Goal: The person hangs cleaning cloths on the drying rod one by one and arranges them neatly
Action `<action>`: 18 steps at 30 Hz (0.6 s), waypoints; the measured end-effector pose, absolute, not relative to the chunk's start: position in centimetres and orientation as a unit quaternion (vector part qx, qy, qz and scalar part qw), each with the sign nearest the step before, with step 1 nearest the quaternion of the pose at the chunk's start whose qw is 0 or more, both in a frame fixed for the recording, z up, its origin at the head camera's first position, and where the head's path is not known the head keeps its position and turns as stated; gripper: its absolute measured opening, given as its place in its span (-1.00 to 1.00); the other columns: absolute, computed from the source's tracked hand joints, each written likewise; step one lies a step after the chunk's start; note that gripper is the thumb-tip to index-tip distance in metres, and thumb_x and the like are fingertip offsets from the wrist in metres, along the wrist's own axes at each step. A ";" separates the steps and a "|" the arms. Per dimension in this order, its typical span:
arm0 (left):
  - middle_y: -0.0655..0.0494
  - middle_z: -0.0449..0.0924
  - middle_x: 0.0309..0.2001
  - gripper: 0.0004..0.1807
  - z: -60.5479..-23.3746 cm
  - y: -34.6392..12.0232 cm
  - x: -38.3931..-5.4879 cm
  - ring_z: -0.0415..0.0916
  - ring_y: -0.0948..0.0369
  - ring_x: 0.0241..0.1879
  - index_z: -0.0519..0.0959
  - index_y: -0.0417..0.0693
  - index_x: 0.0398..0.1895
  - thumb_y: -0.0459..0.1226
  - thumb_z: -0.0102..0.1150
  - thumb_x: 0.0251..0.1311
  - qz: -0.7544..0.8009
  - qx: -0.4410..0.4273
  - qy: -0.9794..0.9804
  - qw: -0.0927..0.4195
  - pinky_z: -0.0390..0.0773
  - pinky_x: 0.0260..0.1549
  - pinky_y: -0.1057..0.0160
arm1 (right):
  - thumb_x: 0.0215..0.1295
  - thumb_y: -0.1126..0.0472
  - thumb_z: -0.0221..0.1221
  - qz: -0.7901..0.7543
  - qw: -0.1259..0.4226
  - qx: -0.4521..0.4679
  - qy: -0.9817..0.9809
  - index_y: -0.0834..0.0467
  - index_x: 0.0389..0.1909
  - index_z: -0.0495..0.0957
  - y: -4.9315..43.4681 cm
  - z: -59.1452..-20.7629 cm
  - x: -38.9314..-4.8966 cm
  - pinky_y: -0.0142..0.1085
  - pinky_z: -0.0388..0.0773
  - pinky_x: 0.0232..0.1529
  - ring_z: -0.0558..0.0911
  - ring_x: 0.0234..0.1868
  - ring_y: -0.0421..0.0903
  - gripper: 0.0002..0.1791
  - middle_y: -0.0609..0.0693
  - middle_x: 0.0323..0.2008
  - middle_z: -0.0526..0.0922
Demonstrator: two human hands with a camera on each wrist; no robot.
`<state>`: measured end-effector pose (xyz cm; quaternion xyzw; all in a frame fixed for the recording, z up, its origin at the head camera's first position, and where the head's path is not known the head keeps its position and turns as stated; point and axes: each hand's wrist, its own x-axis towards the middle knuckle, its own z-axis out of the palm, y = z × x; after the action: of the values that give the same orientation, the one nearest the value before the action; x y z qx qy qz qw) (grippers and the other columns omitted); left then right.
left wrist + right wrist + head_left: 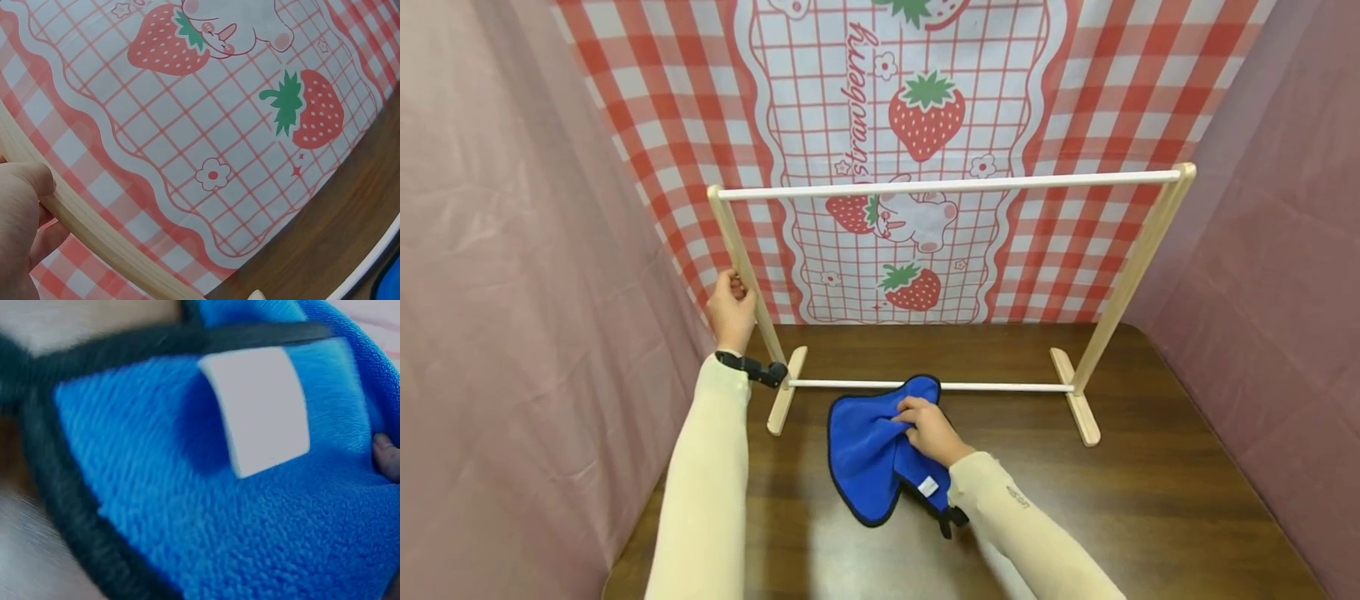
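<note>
My left hand holds the left post of a wooden drying rack with white rods. Its thumb and curled fingers meet that pale post in the left wrist view as well. A blue towel with black edging hangs bunched from my right hand, which pinches it near its middle. The towel's upper corner overlaps the rack's lower rod. In the right wrist view, a white label stands out from the blue pile, and only fingertips show at the right edge.
The rack's top rod spans both posts, and its right foot rests on the brown wooden table. Behind hangs a strawberry-print cloth. Pink curtains enclose both sides.
</note>
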<state>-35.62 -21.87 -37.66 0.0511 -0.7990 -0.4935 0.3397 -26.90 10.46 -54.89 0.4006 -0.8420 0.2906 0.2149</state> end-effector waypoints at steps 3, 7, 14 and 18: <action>-0.27 0.61 -0.11 -0.62 -37.8 -21.9 -35.6 0.58 -0.04 -0.13 0.51 -0.37 0.10 -0.49 0.10 0.18 -0.489 0.049 -0.800 0.345 0.58 -0.17 0.06 | -0.18 0.65 0.21 0.302 0.225 0.395 -0.838 0.33 -0.33 0.75 10.6 -53.6 -27.1 -0.07 0.60 -0.05 0.63 -0.13 0.13 -0.65 0.16 -0.23 0.63; -0.26 0.61 -0.11 -0.63 -37.7 -21.8 -35.6 0.59 -0.04 -0.13 0.51 -0.36 0.09 -0.48 0.09 0.18 -0.488 0.048 -0.801 0.344 0.58 -0.17 0.06 | -0.17 0.65 0.22 0.315 0.233 0.387 -0.835 0.34 -0.31 0.75 10.9 -52.0 -27.4 -0.04 0.60 -0.06 0.62 -0.12 0.15 -0.65 0.18 -0.22 0.63; -0.28 0.60 -0.08 -0.63 -37.7 -21.9 -35.6 0.58 -0.07 -0.10 0.49 -0.37 0.11 -0.48 0.10 0.21 -0.488 0.044 -0.802 0.342 0.58 -0.13 0.01 | -0.16 0.66 0.18 0.315 0.251 0.383 -0.831 0.35 -0.29 0.74 11.1 -50.1 -27.6 -0.03 0.60 -0.05 0.61 -0.10 0.16 -0.63 0.19 -0.19 0.63; -0.27 0.60 -0.08 -0.63 -37.7 -21.8 -35.6 0.58 -0.06 -0.09 0.49 -0.37 0.11 -0.48 0.10 0.21 -0.488 0.045 -0.803 0.340 0.59 -0.12 0.00 | -0.13 0.67 0.18 0.321 0.253 0.382 -0.829 0.36 -0.27 0.73 11.2 -48.9 -27.5 -0.01 0.60 -0.07 0.61 -0.09 0.18 -0.63 0.21 -0.18 0.63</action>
<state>-35.61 -21.82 -37.67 0.0450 -0.8027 -0.4876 0.3404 -27.51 11.17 -48.88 0.3823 -0.8289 0.3206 0.2529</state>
